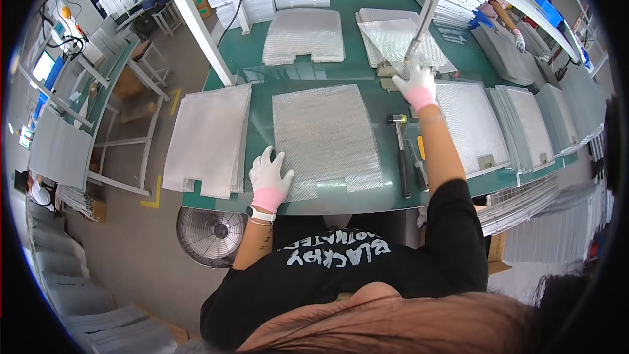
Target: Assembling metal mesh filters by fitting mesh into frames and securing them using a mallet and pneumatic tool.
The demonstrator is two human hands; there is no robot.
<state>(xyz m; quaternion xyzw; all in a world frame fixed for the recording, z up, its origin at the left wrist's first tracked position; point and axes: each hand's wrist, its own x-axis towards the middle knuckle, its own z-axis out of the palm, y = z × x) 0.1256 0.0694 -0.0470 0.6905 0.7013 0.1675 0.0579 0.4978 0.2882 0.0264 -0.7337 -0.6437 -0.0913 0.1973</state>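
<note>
My left hand, in a white glove with a pink cuff, lies with fingers spread at the near left edge of a translucent bubble wrap sheet. This sheet lies flat before me, notched on its near side. At the right my right hand, gloved alike, reaches forward with its fingers apart, beside small metal plates. Just above these fingers comes down the long bit of a hanging power screwdriver. Whether the fingertips touch the bit or the plates is unclear.
A hammer and a yellow-handled tool lie right of the sheet. White sheets are stacked at left, more sheets behind. Pale panels stand at right. A white post rises at back left; a floor fan is below.
</note>
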